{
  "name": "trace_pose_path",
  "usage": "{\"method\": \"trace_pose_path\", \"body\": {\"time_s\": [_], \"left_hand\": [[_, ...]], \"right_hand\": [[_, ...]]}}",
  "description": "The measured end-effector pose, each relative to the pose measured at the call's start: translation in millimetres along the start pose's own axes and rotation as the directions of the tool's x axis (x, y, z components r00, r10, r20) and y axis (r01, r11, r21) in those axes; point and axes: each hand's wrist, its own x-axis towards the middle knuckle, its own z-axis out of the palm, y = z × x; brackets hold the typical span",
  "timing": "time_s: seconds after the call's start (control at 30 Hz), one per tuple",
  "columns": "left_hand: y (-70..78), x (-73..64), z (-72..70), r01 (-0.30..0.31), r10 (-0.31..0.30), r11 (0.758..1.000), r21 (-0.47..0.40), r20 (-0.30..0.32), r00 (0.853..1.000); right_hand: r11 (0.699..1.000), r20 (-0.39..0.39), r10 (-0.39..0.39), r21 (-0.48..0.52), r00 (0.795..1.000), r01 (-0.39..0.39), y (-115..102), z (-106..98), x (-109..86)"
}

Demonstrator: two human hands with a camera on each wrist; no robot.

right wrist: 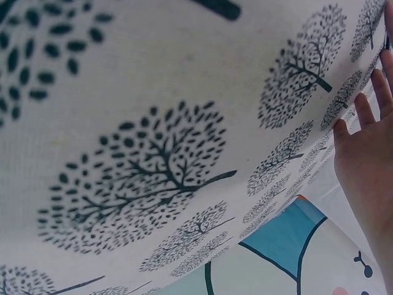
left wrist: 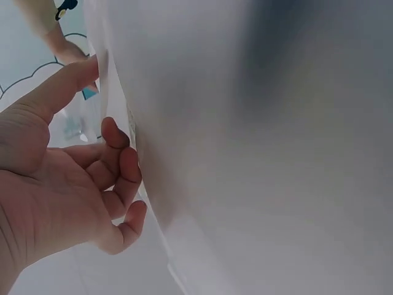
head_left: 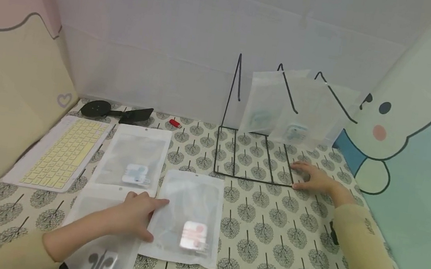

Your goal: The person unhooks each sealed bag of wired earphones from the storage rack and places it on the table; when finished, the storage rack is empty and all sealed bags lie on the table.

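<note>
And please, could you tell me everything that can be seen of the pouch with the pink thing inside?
The pouch is whitish, translucent and roughly rectangular, and looks like plastic. At the middle of its top edge is a small hole. Near its lower right, a small pale square with pink shows through. It lies flat on the tree-patterned cloth, right of similar pouches. The left grip touches its left side with thumb and index finger.

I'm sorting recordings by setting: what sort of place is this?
Probably a small tabletop booth set up for handling things, though the room beyond is hidden. A tree-print cloth covers the surface, a plain pale backdrop closes the rear, and a cartoon-printed panel stands at the right.
</note>
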Motion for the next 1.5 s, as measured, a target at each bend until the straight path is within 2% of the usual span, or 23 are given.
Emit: {"method": "trace_pose_path", "body": {"time_s": [0.17, 0.43, 0.53, 0.67, 0.77, 0.9, 1.03, 1.33, 1.5], "left_hand": [[7.2, -3.3, 0.6, 0.022, -0.022, 0.998, 0.065, -0.001, 1.0], [11.0, -4.5, -2.6, 0.009, -0.011, 0.99, 0.144, 0.015, 1.0], [14.6, -2.6, -11.8, 0.006, -0.007, 0.984, 0.177, 0.007, 1.0], [20.6, 8.5, -33.1, -0.023, 0.031, 0.983, 0.18, -0.038, 0.999], [24.8, 21.9, -52.8, -0.073, 0.089, 0.981, 0.179, -0.087, 0.992], [31.2, 44.3, -77.6, -0.143, 0.167, 0.977, 0.157, -0.148, 0.975], [39.0, 72.4, -93.5, -0.201, 0.216, 0.975, 0.094, -0.203, 0.955], [54.9, 137.6, -99.5, -0.282, 0.274, 0.959, 0.009, -0.269, 0.923], [64.7, 167.5, -97.7, -0.302, 0.289, 0.953, 0.0, -0.283, 0.914]], "right_hand": [[1.0, 0.0, -0.009, -0.002, 1.0, 0.009, 0.4, -0.8, 0.6], [1.0, 0.004, -0.025, 0.012, 1.0, 0.025, 2.2, -2.3, 0.9], [1.0, 0.005, -0.026, 0.01, 1.0, 0.026, 2.3, -2.3, 1.5], [1.0, 0.004, -0.019, 0.01, 1.0, 0.018, 2.9, -1.6, 1.9], [1.0, 0.005, -0.008, 0.008, 1.0, 0.008, 3.7, -0.6, 1.3], [1.0, 0.009, -0.007, 0.011, 1.0, 0.007, 3.0, 0.5, -0.2], [1.0, 0.008, -0.017, 0.005, 1.0, 0.017, 1.5, 1.2, -0.7], [1.0, 0.002, -0.007, -0.008, 1.0, 0.007, 3.3, 2.8, 1.6], [1.0, 0.0, -0.006, -0.005, 1.0, 0.006, 7.7, 3.0, 2.8]]}}
